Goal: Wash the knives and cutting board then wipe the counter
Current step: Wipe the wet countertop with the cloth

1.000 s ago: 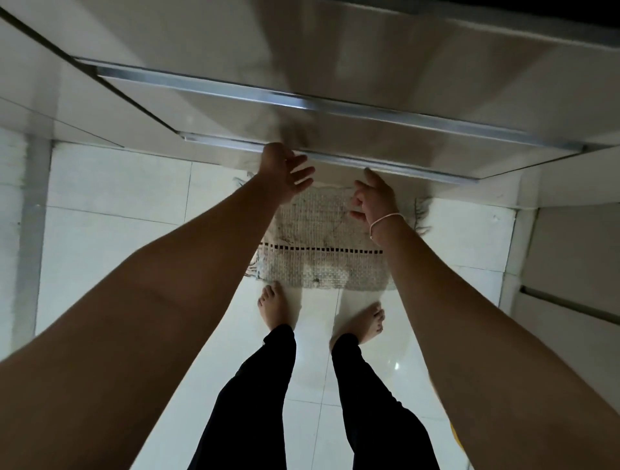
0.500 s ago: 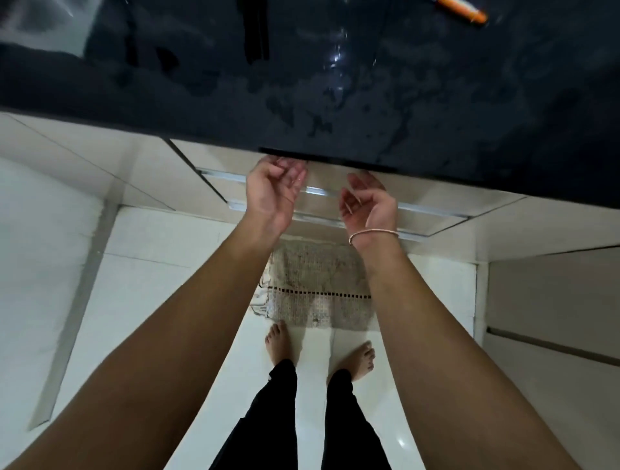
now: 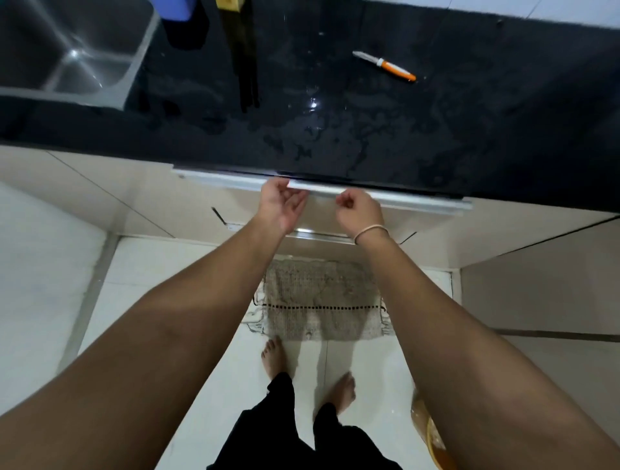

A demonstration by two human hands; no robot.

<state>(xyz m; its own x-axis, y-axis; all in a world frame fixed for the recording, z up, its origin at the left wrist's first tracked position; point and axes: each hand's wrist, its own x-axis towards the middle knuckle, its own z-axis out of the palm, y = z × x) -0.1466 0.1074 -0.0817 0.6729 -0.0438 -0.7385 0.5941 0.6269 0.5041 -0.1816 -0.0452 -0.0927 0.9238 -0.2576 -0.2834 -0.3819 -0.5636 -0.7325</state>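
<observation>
Left grip (image 3: 281, 205): palm up below the tabletop's front edge, fingers loosely curled, tips at the silver handle rail (image 3: 419, 200) of a drawer; whether actually clasping the rail, cannot tell. Right grip (image 3: 359, 211): fingers curled in toward the palm, just under the same rail, nothing visibly held; thin band (image 3: 371, 231) round that wrist. Both grips close together, near the rail's middle, apart from each other.

Black tabletop (image 3: 503, 117), wet and glossy, with water patches spread across its middle. Knife (image 3: 385, 66) lying flat on it, far side, right of centre, well away from both grips: long axis diagonal, pale blade pointing up-left toward the back, orange handle toward the lower right. Steel sink (image 3: 77, 57) at far left, set into the tabletop. Blue item (image 3: 174, 9) and yellow item (image 3: 228, 4) at the top edge, cut off, kind unclear; dark streaks below the yellow one, possibly reflection.

Below: pale cabinet fronts, white tiled floor (image 3: 43, 285), woven mat (image 3: 322, 302) against the cabinet base, bare feet (image 3: 275, 359) just short of it, black trousers.
</observation>
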